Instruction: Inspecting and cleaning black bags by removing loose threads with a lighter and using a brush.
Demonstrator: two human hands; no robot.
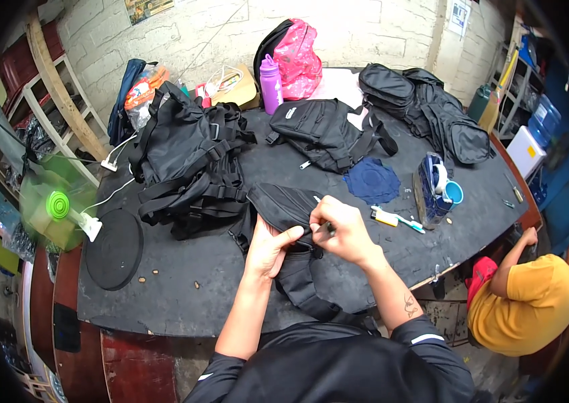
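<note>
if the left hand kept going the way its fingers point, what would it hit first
Probably the right hand: the left hand lies on the black bag with fingers aimed right toward it. Depth is unclear.
</note>
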